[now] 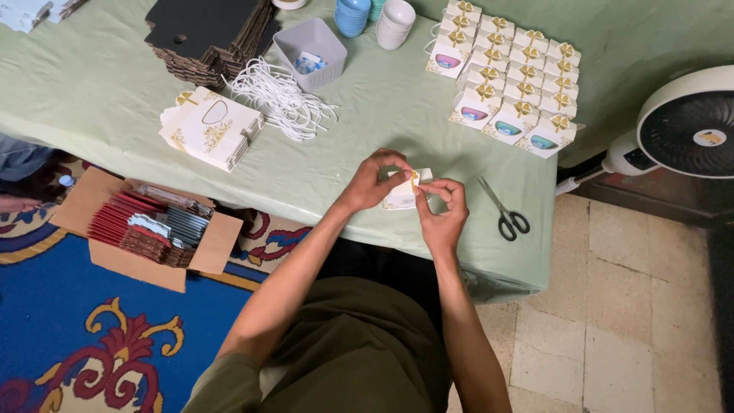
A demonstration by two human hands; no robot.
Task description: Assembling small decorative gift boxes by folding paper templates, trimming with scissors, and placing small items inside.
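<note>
We are closing a small white box [404, 191] at frame centre on the tabletop [115, 92]: left hand [372, 182] grips it, right hand [442, 205] pinches its gold bow; next, press flaps shut.

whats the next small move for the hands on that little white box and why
Probably press the gold bow flat onto the small white box: both the left hand and right hand pinch it at the top, and the finished boxes all carry bows.
</note>
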